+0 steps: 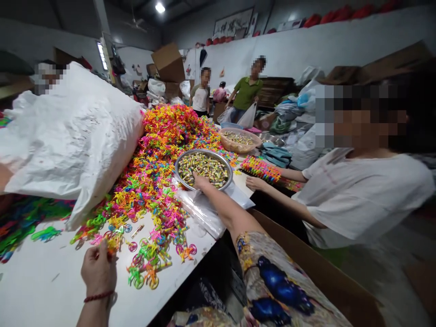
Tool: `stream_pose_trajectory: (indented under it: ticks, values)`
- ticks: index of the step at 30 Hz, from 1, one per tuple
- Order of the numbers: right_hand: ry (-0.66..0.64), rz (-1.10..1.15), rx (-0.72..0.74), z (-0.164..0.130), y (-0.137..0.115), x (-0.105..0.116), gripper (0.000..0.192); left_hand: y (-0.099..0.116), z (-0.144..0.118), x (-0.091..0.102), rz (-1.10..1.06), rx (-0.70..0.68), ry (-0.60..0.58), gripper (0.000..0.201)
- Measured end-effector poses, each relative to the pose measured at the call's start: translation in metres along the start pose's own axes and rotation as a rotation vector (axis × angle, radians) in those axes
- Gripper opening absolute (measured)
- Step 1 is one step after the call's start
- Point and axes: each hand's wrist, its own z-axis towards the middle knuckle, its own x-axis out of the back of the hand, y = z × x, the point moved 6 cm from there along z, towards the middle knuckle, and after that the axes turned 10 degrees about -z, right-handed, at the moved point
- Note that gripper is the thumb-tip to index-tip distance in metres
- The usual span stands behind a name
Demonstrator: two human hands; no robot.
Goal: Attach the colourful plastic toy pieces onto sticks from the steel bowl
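My left hand [98,268], with a red bead bracelet at the wrist, is low over the white table. Its fingers are closed on a small colourful plastic toy [111,244] in pink, orange and yellow. My right hand [201,181] reaches into a round metal bowl [230,178] full of small, shiny, yellowish tube-shaped pieces [213,167]. Its fingertips are bunched among the pieces, and whatever they pinch is hidden. Between my hands spreads a heap of bright plastic toys [173,125], some with round wheels. One loose tube [137,231] lies near my left hand.
A big white sack [78,131] leans over the table [37,281] at left. Clear plastic bags [200,213] lie under the bowl. A pink basin [223,144] stands behind it. At right, a co-worker in a white shirt [371,195] handles a rack of colourful pieces [260,169].
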Motion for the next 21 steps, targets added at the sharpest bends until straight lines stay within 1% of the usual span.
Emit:
stream_pose_trajectory:
  ticks: [3,5,7,10,11,13,14,16,18,20,21]
  values:
    - [-0.050,0.029,-0.031,0.003,0.002,-0.003,0.102,-0.006,0.005,0.005,-0.155,0.084,0.101,0.040]
    - [-0.052,0.065,-0.042,0.004,0.004,-0.003,0.104,-0.007,0.008,0.006,-0.289,0.103,0.114,0.041]
    - [-0.028,0.111,-0.048,0.003,0.007,-0.001,0.102,-0.006,0.011,0.006,-0.398,0.111,0.046,0.040]
    - [0.031,0.211,-0.059,0.002,0.013,0.003,0.095,-0.001,0.016,0.010,-0.426,0.071,-0.063,0.033]
    - [0.056,0.253,-0.068,0.001,0.015,0.005,0.091,0.001,0.017,0.012,-0.417,0.047,-0.076,0.031]
    - [0.114,0.351,-0.094,0.001,0.021,0.011,0.080,0.001,0.022,0.015,-0.410,0.009,-0.063,0.033]
    - [0.146,0.408,-0.113,0.001,0.025,0.014,0.073,0.000,0.024,0.015,-0.423,0.016,-0.056,0.035]
    - [0.212,0.535,-0.155,0.001,0.032,0.019,0.061,-0.006,0.028,0.011,-0.500,0.082,-0.076,0.036]
    - [0.260,0.677,-0.201,-0.001,0.038,0.021,0.048,-0.011,0.030,0.002,-0.595,0.194,-0.134,0.039]
    - [0.284,0.824,-0.245,-0.004,0.042,0.022,0.033,-0.014,0.029,-0.005,-0.652,0.282,-0.174,0.042]
    - [0.293,0.898,-0.266,-0.007,0.043,0.023,0.027,-0.014,0.028,-0.006,-0.651,0.306,-0.182,0.040]
